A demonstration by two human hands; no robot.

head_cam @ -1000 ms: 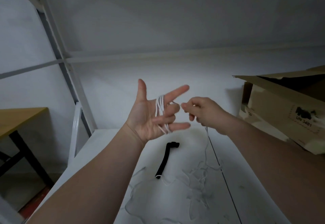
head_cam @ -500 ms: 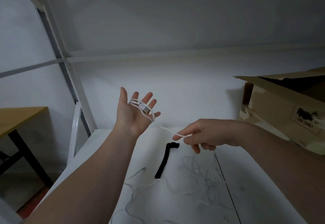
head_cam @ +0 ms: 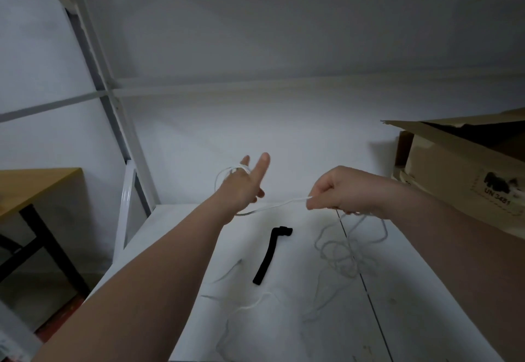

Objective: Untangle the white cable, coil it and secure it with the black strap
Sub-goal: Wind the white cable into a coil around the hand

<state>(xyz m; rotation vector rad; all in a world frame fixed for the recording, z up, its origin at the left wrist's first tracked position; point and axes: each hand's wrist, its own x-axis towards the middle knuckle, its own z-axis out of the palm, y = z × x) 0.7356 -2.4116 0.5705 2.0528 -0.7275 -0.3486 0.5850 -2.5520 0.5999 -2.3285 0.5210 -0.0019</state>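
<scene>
Over the white worktop (head_cam: 426, 305), a person holds both hands up in the air. The left hand (head_cam: 243, 191) has its back turned to us. Its fingers (head_cam: 264, 163) are straight and spread apart, not curled round anything. Some loops of the white cable (head_cam: 272, 206) go round those fingers, near the tips. I cannot tell how many loops there are.

From the loops the cable dips under the left wrist and runs across to the right hand (head_cam: 343, 191). That bit hangs in the air between the two hands in a soft curve. The right hand is closed like a fist, and its curled fingers pinch the cable tight at the left side of the fist.

Below the right hand the cable drops down to the worktop. The rest of it lies there in a messy pile of loops, and more loose bits trail toward the near edge.

The black strap (head_cam: 269, 258) lies flat on the worktop between the two arms, just left of the messy pile and apart from both hands. Its far end bends over to the right.

A brown cardboard box (head_cam: 460, 180) sits far on the right with its flap open. A wooden table (head_cam: 37, 182) with black legs stands off to the left. A white metal frame (head_cam: 93, 49) goes up at the far left
</scene>
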